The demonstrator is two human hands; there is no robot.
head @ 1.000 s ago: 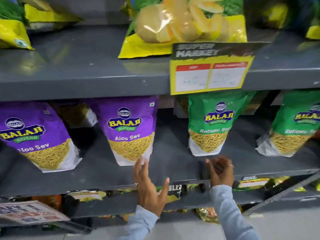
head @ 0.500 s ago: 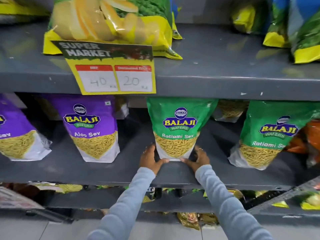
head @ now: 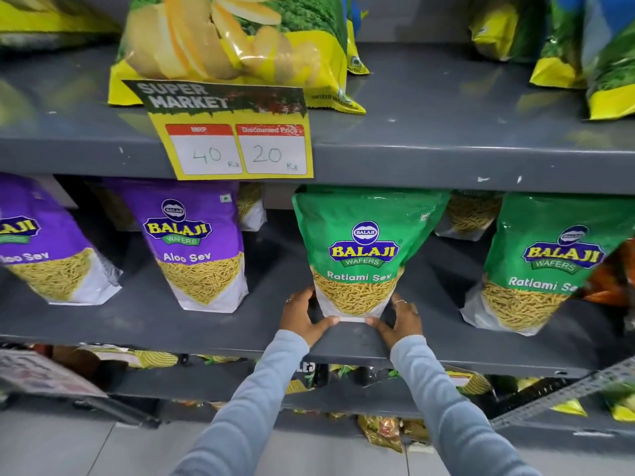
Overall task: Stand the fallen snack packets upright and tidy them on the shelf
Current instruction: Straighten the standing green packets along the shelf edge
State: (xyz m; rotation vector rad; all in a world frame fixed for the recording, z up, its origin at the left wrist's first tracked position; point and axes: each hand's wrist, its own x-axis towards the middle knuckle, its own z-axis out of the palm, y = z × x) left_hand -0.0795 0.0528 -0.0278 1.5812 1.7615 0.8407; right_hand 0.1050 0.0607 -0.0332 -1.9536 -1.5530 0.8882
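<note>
A green Ratlami Sev packet (head: 360, 249) stands upright on the middle grey shelf (head: 220, 324). My left hand (head: 300, 319) grips its lower left corner and my right hand (head: 398, 321) grips its lower right corner, thumbs meeting along the bottom seam. To the right a second green Ratlami Sev packet (head: 546, 259) stands upright, leaning slightly left. To the left stand two purple Aloo Sev packets (head: 196, 245) (head: 44, 249), the far one tilted. More packets sit behind them, mostly hidden.
The upper shelf (head: 446, 146) carries yellow-green chip bags (head: 233, 46) and a yellow price tag (head: 233, 139) hanging over its edge. Orange packets (head: 615, 280) crowd the far right. Lower shelves (head: 343, 389) hold loose packets. The floor (head: 103, 451) lies below.
My view has shifted right along the shelf. Both hands moved from the shelf's front edge to the base of the green Ratlami Sev packet and closed on its lower corners.
</note>
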